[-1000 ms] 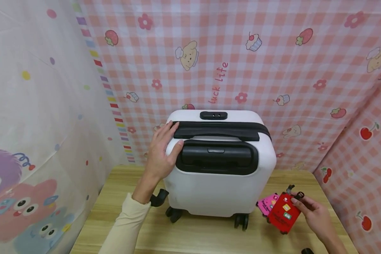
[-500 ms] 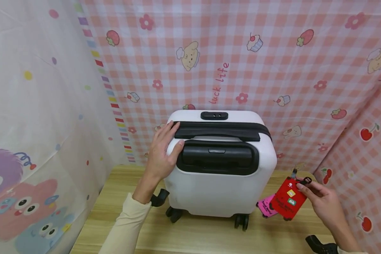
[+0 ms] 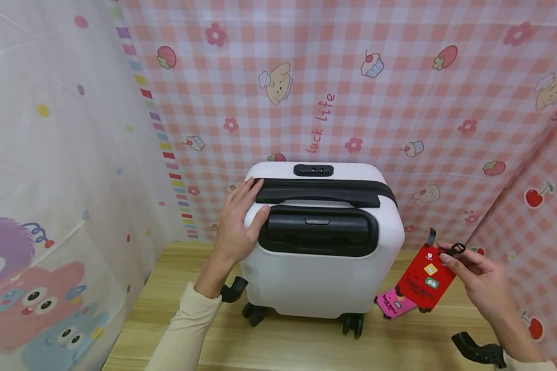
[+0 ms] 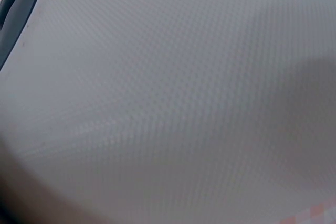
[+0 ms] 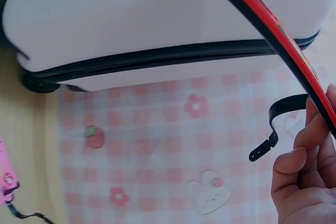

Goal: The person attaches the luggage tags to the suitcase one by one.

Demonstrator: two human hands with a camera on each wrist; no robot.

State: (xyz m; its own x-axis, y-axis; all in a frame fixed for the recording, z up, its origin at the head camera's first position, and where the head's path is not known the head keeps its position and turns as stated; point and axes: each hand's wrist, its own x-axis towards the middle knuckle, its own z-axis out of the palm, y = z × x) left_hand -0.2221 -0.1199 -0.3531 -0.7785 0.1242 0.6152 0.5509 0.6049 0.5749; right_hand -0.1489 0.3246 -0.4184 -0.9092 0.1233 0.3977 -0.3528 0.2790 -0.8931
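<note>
A white suitcase stands upright on its wheels, its black handles on top. My left hand rests on its upper left corner, fingertips by the black side handle and thumb at the recessed handle's edge. In the left wrist view the white ribbed shell fills nearly everything. My right hand pinches a red luggage tag by its top corner, off the table and to the right of the suitcase. Its black strap hangs loose in the right wrist view. A pink luggage tag lies below, partly hidden behind the red one.
The wooden table carries the suitcase and the pink tag. A pink checked cloth hangs close behind the suitcase and along the right side. At the left hangs a white cloth with cartoon figures.
My right hand has lifted the red luggage tag up and to the right, away from above the pink one. The left hand and the suitcase have stayed in place.
</note>
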